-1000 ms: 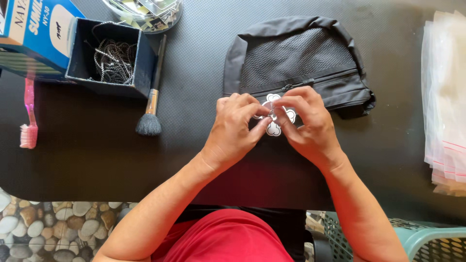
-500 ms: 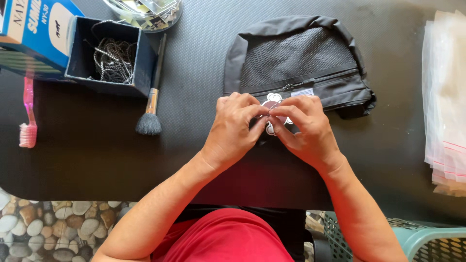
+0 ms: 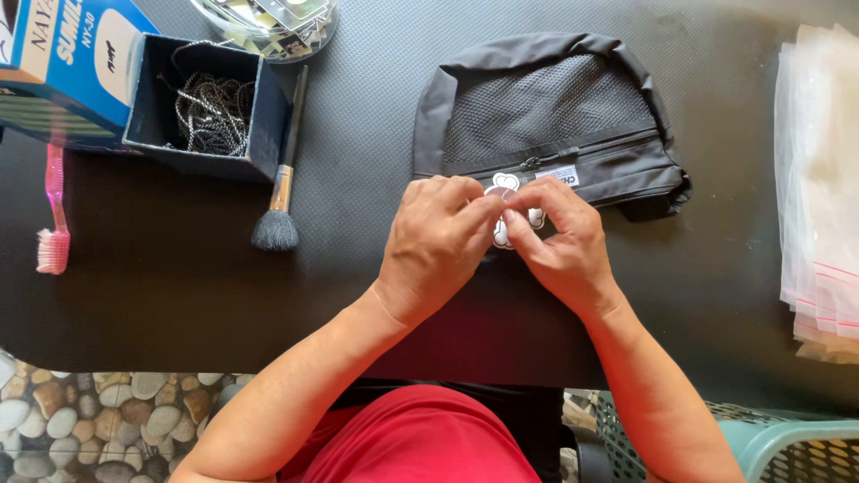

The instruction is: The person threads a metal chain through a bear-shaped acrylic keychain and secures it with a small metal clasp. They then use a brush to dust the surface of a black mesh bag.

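**Two hands pinched on one small charm**

Both of your hands meet at the middle of the black textured counter (image 3: 179, 304). Your left hand (image 3: 438, 246) and your right hand (image 3: 564, 237) each have their grip closed on the small white, lobed flat charm with a dark red patch (image 3: 506, 215), fingertips touching over it. Most of the charm is hidden by your fingers, so its full shape cannot be told.

At 12 o'clock from your hands, just beyond them, lies the black fabric pouch with a mesh panel and a zip (image 3: 546, 116); the charm sits at its near edge. At 10 o'clock lies the brown-handled makeup brush with dark bristles (image 3: 279, 188), and past it the open dark blue cardboard box holding thin metal chains (image 3: 210, 112). Far out at 9 o'clock rests the pink toothbrush (image 3: 52, 215). At 3 o'clock, well apart, sits the stack of clear plastic bags (image 3: 819, 179). The green plastic basket (image 3: 787, 447) shows at 5 o'clock.
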